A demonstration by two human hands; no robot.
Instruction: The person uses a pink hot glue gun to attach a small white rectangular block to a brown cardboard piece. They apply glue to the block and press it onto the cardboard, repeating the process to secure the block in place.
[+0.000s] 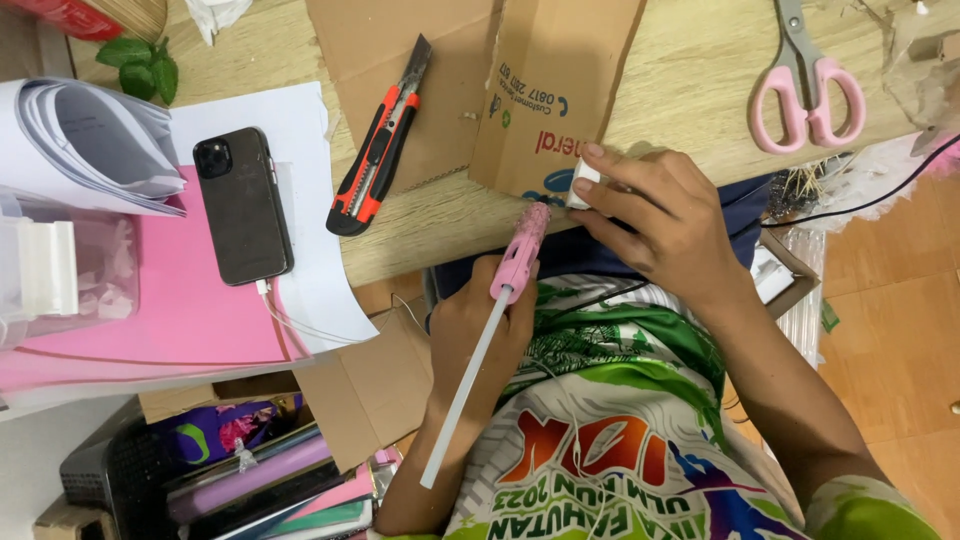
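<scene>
I see my left hand [478, 335] at frame centre, closed around a pink glue gun [519, 253] whose nozzle tips up toward the table edge [440, 255]. A white glue stick [465, 395] juts from its back, slanting down to the lower middle. My right hand [668, 215], just right of centre, pinches a small white block [583, 186] against the lower edge of a cardboard piece [550, 90]; the gun's tip sits just beside that block. The table edge runs diagonally from middle left up to the right, right under both hands. Left of the cardboard lies an orange box cutter [380, 150], then a dark phone [242, 205] on pink paper [170, 300]. Pink scissors [805, 85] lie upper right, well apart. Bare wood shows between cardboard and scissors.
</scene>
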